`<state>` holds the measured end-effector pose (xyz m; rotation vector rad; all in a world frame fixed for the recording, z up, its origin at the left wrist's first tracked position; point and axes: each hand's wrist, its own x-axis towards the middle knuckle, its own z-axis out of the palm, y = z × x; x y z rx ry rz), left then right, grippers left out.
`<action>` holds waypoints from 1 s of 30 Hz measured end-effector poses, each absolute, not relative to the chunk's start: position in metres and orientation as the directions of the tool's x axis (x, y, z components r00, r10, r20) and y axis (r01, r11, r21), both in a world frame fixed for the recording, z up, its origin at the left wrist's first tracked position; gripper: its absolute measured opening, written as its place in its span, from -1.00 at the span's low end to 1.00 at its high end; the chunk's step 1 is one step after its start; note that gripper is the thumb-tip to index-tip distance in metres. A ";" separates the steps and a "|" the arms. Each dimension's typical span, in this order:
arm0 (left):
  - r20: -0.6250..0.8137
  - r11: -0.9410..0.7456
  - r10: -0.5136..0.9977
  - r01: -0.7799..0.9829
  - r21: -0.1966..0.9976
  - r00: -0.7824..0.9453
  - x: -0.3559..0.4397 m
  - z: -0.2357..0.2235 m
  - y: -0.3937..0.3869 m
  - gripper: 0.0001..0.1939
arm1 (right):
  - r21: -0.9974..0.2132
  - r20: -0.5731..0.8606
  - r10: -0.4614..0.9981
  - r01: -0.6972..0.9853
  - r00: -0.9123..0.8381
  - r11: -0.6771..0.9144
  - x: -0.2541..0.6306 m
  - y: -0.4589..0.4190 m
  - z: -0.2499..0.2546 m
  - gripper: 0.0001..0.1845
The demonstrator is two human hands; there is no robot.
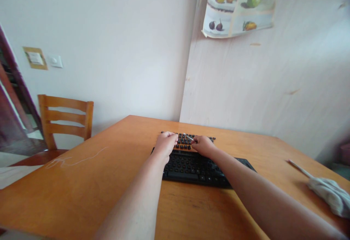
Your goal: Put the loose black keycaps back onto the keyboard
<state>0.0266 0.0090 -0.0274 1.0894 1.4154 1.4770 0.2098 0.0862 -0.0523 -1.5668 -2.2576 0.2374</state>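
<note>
A black keyboard (186,176) lies on the wooden table, with many of its key positions showing small bare bases. Behind it, loose black keycaps (183,147) are laid out in several rows. My left hand (166,143) is over the keyboard's left back edge and the keycaps, its fingers pinched together; whatever is between them is hidden. My right hand (202,145) is closed on a thin silver metal tool (188,136), whose tip points left and away over the keycaps. The tool's exact kind is too small to make out. Both forearms cover parts of the keyboard.
The wooden table (115,170) reaches to the wall behind. At right lie a grey cloth bundle (329,192) and a thin pale stick (300,168). A wooden chair (67,117) stands beyond the left edge, and white paper (16,176) lies at far left.
</note>
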 end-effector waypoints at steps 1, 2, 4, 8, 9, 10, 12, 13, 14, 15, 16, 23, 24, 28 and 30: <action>0.058 -0.055 0.950 0.017 0.998 -0.308 0.027 -0.028 0.009 -0.90 | -0.349 0.210 0.927 0.862 -0.311 0.368 0.210 0.086 -0.052 -0.82; 0.061 -0.058 0.950 0.020 0.998 -0.306 0.026 -0.028 0.009 -0.90 | -0.351 0.208 0.924 0.858 -0.320 0.376 0.209 0.086 -0.051 -0.82; 0.065 -0.059 0.952 0.028 0.998 -0.300 0.026 -0.029 0.010 -0.89 | -0.358 0.199 0.918 0.846 -0.344 0.395 0.208 0.086 -0.051 -0.81; 0.071 -0.061 0.954 0.041 0.997 -0.290 0.026 -0.031 0.011 -0.90 | -0.389 0.183 0.904 0.816 -0.386 0.427 0.206 0.085 -0.051 -0.81; 0.071 -0.061 0.955 0.045 0.997 -0.287 0.025 -0.031 0.012 -0.90 | -0.398 0.182 0.904 0.811 -0.388 0.428 0.206 0.086 -0.052 -0.83; 0.071 -0.059 0.956 0.050 0.997 -0.283 0.025 -0.032 0.012 -0.90 | -0.407 0.181 0.905 0.808 -0.386 0.426 0.207 0.086 -0.053 -0.85; 0.071 -0.058 0.958 0.053 0.997 -0.279 0.024 -0.033 0.014 -0.90 | -0.429 0.181 0.910 0.803 -0.373 0.414 0.208 0.088 -0.055 -0.89; 0.071 -0.060 0.958 0.049 0.997 -0.278 0.024 -0.033 0.014 -0.90 | -0.443 0.180 0.914 0.799 -0.365 0.406 0.209 0.088 -0.055 -0.92; 0.072 -0.063 0.958 0.043 0.997 -0.278 0.024 -0.034 0.015 -0.91 | -0.461 0.179 0.917 0.793 -0.357 0.399 0.210 0.089 -0.055 -0.94; 0.074 -0.066 0.958 0.038 0.997 -0.278 0.025 -0.034 0.015 -0.91 | -0.483 0.178 0.920 0.783 -0.351 0.392 0.211 0.088 -0.054 -0.95; 0.075 -0.068 0.957 0.036 0.997 -0.279 0.025 -0.034 0.015 -0.92 | -0.507 0.178 0.922 0.771 -0.344 0.386 0.212 0.087 -0.053 -0.95; 0.011 -0.015 0.982 -0.020 1.000 -0.186 0.029 -0.033 0.013 -0.88 | -0.908 0.084 0.956 0.373 -0.282 0.190 0.201 0.056 -0.032 -0.73; -0.007 0.002 0.987 -0.035 0.999 -0.159 0.029 -0.033 0.012 -0.86 | -0.941 0.071 0.953 0.298 -0.293 0.162 0.199 0.051 -0.029 -0.72; -0.049 0.043 0.998 -0.128 0.991 -0.046 0.030 -0.033 0.012 -0.84 | -0.966 0.085 0.938 0.204 -0.337 0.161 0.194 0.039 -0.021 -0.71; -0.059 0.055 0.998 -0.182 0.982 -0.015 0.030 -0.032 0.012 -0.83 | -0.964 0.091 0.936 0.205 -0.341 0.169 0.193 0.038 -0.020 -0.70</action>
